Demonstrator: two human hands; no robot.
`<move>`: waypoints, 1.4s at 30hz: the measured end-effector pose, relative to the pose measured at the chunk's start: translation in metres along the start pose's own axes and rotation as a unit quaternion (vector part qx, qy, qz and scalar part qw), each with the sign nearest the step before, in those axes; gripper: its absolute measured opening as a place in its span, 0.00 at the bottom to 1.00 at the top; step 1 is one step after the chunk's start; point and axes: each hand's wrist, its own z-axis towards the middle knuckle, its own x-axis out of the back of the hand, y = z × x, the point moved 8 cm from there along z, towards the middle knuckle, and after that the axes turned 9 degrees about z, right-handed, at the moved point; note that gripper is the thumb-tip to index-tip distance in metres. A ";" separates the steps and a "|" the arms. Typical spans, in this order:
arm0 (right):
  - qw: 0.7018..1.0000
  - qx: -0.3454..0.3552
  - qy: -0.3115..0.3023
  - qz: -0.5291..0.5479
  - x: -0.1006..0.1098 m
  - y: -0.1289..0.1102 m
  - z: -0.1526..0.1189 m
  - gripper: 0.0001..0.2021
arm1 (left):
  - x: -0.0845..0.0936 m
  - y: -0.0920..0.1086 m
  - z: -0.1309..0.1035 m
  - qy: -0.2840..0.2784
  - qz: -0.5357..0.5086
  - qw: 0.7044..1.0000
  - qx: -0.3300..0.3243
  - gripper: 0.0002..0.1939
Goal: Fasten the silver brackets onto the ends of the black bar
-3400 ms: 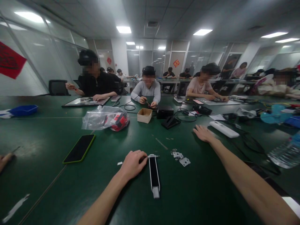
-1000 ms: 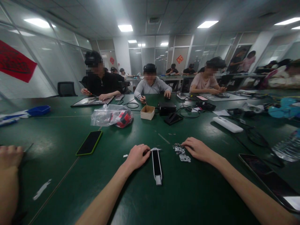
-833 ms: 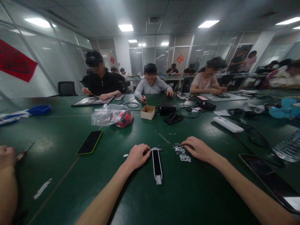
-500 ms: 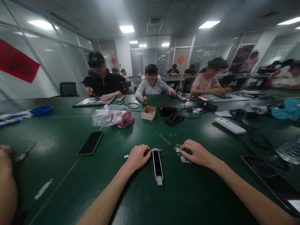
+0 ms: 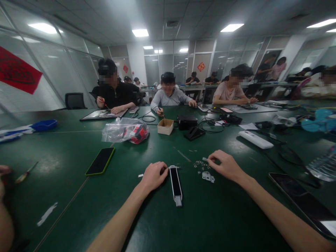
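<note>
A slim device (image 5: 176,183) with a black face, a pale frame and a light grey block at its near end lies on the green table. My left hand (image 5: 155,176) rests beside its far end, fingers curled together. A thin bar crosses there by the fingertips; what they grip is hidden. Thumb and forefinger of my right hand (image 5: 225,165) pinch a small pale flat piece (image 5: 205,159), just above the table. Left of that hand lie several small metal rings or screws (image 5: 201,163). A grey metal bracket (image 5: 208,177) with holes sits nearer to me.
A green-rimmed phone (image 5: 100,161) lies left, a dark tablet-like device (image 5: 299,199) right. Farther off are a plastic bag (image 5: 114,131), a small box (image 5: 165,127), a black box (image 5: 187,122) and a white case (image 5: 256,140). Co-workers sit opposite; another person's arm (image 5: 5,217) shows left.
My right hand has drawn up and right from the small parts, uncovering the rings and bracket, with a pale piece between its fingers. My left hand stays by the device.
</note>
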 end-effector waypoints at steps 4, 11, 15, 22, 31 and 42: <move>0.996 -0.066 0.004 -0.066 0.006 0.019 -0.001 0.13 | -0.001 0.000 0.000 0.000 0.001 1.000 0.000 0.10; 0.982 -0.130 -0.090 -0.104 -0.006 0.027 -0.004 0.14 | -0.001 -0.001 0.001 0.000 0.001 1.000 -0.002 0.10; 0.982 -0.123 -0.098 -0.103 -0.006 0.022 -0.003 0.14 | -0.002 -0.001 0.001 -0.001 0.001 1.000 0.001 0.09; 0.991 -0.008 -0.121 -0.052 -0.010 0.003 -0.004 0.14 | -0.002 -0.002 -0.001 -0.001 -0.007 1.000 -0.001 0.10; 0.982 0.024 -0.163 -0.093 -0.019 0.005 -0.006 0.14 | 0.000 0.001 -0.002 -0.008 0.001 1.000 0.007 0.09; 0.983 -0.056 -0.145 -0.095 -0.026 0.009 -0.001 0.11 | 0.001 0.001 -0.003 -0.010 0.002 1.000 0.008 0.09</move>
